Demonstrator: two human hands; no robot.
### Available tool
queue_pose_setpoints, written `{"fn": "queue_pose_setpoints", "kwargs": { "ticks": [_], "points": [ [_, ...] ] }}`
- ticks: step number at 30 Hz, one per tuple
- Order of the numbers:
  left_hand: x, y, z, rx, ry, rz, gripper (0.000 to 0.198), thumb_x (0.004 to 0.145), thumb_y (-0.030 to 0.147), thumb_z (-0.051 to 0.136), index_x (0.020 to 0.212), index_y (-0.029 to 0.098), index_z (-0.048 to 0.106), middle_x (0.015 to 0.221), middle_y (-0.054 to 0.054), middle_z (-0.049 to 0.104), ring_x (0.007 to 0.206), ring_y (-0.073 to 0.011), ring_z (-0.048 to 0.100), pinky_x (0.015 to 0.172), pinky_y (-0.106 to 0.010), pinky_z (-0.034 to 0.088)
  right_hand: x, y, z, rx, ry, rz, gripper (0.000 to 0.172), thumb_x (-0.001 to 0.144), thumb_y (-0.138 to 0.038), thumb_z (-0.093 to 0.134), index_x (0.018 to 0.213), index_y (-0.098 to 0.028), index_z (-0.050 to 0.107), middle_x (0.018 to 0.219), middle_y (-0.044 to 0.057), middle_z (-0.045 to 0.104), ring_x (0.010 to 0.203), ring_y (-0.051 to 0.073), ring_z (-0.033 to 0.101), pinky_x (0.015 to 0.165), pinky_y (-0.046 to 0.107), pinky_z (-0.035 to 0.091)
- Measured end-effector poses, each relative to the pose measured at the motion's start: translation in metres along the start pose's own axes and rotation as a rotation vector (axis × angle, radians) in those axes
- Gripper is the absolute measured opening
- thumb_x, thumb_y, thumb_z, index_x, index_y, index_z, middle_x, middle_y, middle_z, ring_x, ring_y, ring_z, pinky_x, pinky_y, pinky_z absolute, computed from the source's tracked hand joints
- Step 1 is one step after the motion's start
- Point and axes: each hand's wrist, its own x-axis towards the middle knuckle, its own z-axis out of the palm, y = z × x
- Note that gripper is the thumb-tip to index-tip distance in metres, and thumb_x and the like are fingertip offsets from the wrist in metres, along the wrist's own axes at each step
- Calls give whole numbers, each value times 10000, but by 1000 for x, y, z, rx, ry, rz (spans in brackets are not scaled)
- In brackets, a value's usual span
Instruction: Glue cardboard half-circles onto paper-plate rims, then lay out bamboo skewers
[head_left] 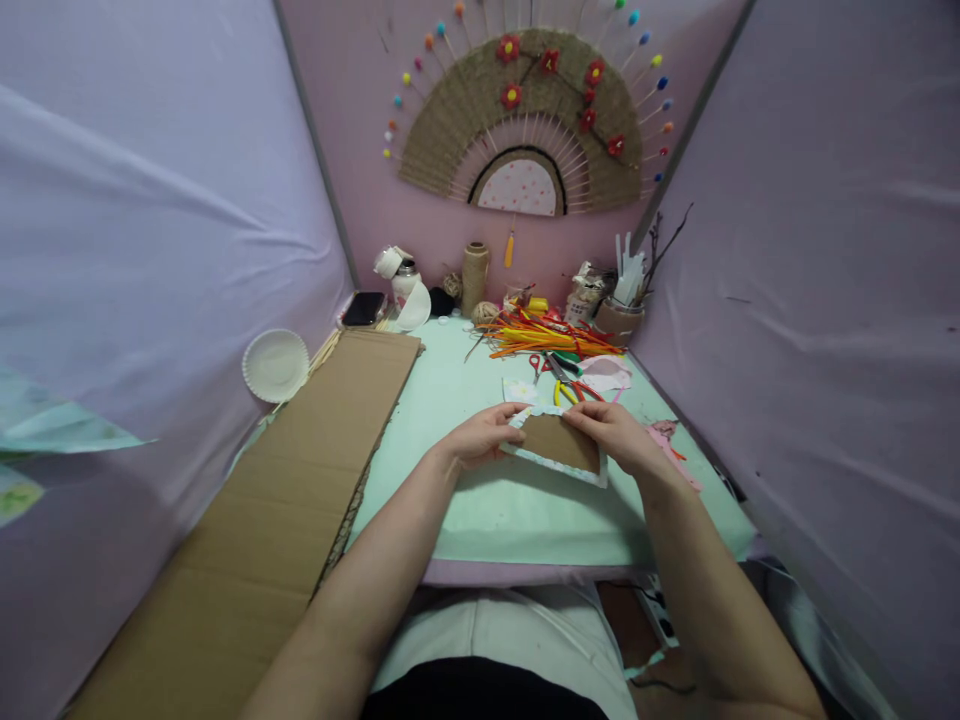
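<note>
One small cardboard piece (pixel 559 440), brown face up, bordered with pale patterned edging (pixel 555 465), apparently cloth; located between the two hands, above the near half of the green-covered table (pixel 457 515). Left hand (pixel 480 437): fingers closed on the piece's left end, thumb on top. Right hand (pixel 611 437): fingers pinched together at its far right corner, on the edging. The opposed grips probably serve to steady the piece and keep the border folded flat; along the far side, between the fingers, the edging looks puckered. Just beyond the fingers: one patterned scrap (pixel 517 390), red-handled scissors (pixel 535 366), yellow-handled pliers (pixel 561 393), presumably kept there for easy reach. Farther beyond: one heap of orange and yellow strips (pixel 551 338), lying roughly parallel, perhaps to prevent tangling; behind it, one upright twine spool (pixel 475 282). Beyond and right of the right fingers: one pot (pixel 619 322) holding upright sticks, likely to save surface. Well left of the left fingers: one large cardboard sheet (pixel 247 520), lying lengthwise along that side, seemingly to leave working room, and one pale fluted dish (pixel 275 366) beside it.
</note>
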Motion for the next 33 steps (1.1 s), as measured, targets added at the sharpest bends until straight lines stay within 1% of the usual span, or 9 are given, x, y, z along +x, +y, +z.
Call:
{"fn": "queue_pose_setpoints", "kwargs": {
  "ticks": [3, 7, 12, 16, 19, 25, 28, 30, 33],
  "points": [
    [0, -3, 0, 29, 39, -34, 437, 630, 378, 797, 985, 159, 665, 848, -36, 678, 688, -122, 605, 624, -223, 434, -1, -4, 5, -64, -54, -49, 388, 686, -561, 655, 670, -175, 685, 658, 21, 636, 633, 162, 531, 559, 254, 390],
    [4, -12, 1, 146, 123, -70, 535, 613, 627, 729, 757, 117, 655, 665, -45, 644, 572, -128, 567, 538, -227, 377, -2, -11, 18, -163, -104, -99, 339, 715, -500, 639, 662, -170, 696, 642, 17, 637, 617, 153, 517, 553, 253, 380],
    [13, -17, -1, 267, 274, 13, 475, 612, 585, 731, 655, 122, 637, 576, -15, 611, 515, -114, 509, 509, -228, 324, 3, -9, 25, -82, -7, -119, 403, 742, -565, 604, 650, -175, 651, 648, 15, 622, 640, 161, 534, 566, 257, 399],
    [21, -13, -8, 104, 514, 180, 440, 655, 549, 715, 710, 116, 667, 621, -22, 645, 554, -126, 534, 535, -230, 347, 8, 6, 20, 267, 128, -58, 526, 728, -706, 560, 786, -190, 643, 746, 45, 651, 671, 169, 568, 600, 276, 466],
    [24, -11, -12, -12, 625, 295, 445, 679, 542, 714, 768, 107, 686, 686, -44, 681, 615, -145, 573, 580, -239, 388, 11, 20, 26, 451, 80, 18, 535, 690, -710, 614, 839, -197, 639, 803, 69, 676, 670, 162, 587, 601, 278, 482],
    [24, -10, -13, -174, 603, 313, 466, 783, 543, 647, 903, 95, 689, 790, -90, 722, 726, -190, 653, 701, -282, 473, 31, 21, 56, 464, 74, -12, 404, 647, -565, 730, 690, -174, 635, 652, 25, 643, 560, 126, 533, 556, 260, 440],
    [20, -3, -13, -379, 436, 286, 566, 913, 579, 398, 1075, 103, 656, 946, -133, 731, 899, -226, 685, 863, -356, 493, 44, 13, 60, 500, 153, -26, 410, 619, -567, 736, 633, -179, 603, 622, 16, 629, 533, 116, 510, 529, 252, 421],
    [18, 1, -13, -439, 355, 252, 572, 960, 522, 288, 1149, 98, 622, 995, -143, 727, 957, -231, 683, 929, -388, 479, 50, 11, 60, 509, 183, -20, 428, 600, -580, 737, 611, -185, 575, 630, 21, 637, 531, 115, 507, 524, 250, 420],
    [18, 1, -12, -436, 400, 245, 409, 980, 367, 347, 1134, 94, 611, 934, -117, 738, 880, -203, 699, 916, -372, 493, 53, 13, 61, 533, 185, -32, 442, 599, -594, 732, 606, -192, 548, 630, 19, 633, 530, 115, 506, 529, 257, 427]
  ]
}}
